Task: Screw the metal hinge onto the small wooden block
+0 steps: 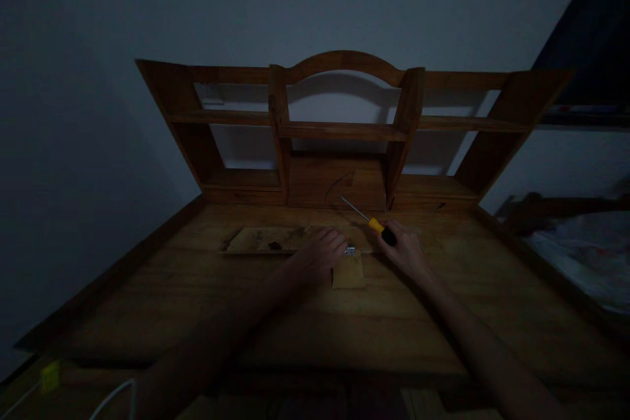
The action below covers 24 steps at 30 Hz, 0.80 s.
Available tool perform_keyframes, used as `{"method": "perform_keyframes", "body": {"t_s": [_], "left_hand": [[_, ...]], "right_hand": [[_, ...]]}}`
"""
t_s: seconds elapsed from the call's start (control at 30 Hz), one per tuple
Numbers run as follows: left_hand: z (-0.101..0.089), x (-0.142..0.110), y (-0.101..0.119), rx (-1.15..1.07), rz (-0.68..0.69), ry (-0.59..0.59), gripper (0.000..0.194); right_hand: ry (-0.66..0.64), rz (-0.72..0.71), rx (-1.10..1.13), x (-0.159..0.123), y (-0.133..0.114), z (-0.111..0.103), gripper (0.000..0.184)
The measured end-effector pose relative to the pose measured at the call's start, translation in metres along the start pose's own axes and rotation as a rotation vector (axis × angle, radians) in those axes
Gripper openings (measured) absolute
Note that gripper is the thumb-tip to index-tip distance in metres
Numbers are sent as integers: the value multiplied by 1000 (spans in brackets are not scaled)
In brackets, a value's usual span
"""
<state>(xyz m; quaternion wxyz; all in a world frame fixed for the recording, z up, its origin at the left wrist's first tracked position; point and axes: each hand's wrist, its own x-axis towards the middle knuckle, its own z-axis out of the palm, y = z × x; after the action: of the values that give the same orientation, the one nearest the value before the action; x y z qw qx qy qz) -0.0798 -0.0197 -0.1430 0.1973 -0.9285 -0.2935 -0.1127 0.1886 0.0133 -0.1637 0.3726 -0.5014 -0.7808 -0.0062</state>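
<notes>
My right hand is closed around a screwdriver with a yellow and black handle. Its thin metal shaft points up and to the left, away from the boards. Just left of it, my left hand rests on a long wooden strip lying across the desk; its fingers curl down by a small metal hinge. What the left fingertips grip, if anything, is hidden. The hinge sits where the strip meets a small square wood piece on its near side.
The wooden desk carries a hutch with shelves along its back edge, against the wall. White cable and a yellow object are at the lower left. Pale cloth lies beyond the right edge. The room is dim.
</notes>
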Motion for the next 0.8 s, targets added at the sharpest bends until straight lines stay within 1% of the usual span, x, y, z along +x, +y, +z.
{"method": "perform_keyframes", "body": {"t_s": [0.17, 0.33, 0.47, 0.6, 0.67, 0.8], "left_hand": [[6, 7, 3, 59, -56, 3, 20], [12, 9, 2, 114, -49, 30, 24], [5, 2, -1, 60, -24, 17, 21], [-1, -2, -3, 4, 19, 10, 22], [1, -2, -3, -3, 20, 6, 22], [13, -1, -4, -3, -1, 21, 22]], "right_hand": [[2, -20, 11, -1, -6, 4, 28], [-15, -43, 34, -2, -10, 6, 28], [-19, -33, 38, -2, -11, 6, 30], [-49, -14, 33, -2, -14, 4, 29], [-64, -1, 22, -2, -16, 1, 29], [-102, 16, -15, -1, -18, -6, 30]]}}
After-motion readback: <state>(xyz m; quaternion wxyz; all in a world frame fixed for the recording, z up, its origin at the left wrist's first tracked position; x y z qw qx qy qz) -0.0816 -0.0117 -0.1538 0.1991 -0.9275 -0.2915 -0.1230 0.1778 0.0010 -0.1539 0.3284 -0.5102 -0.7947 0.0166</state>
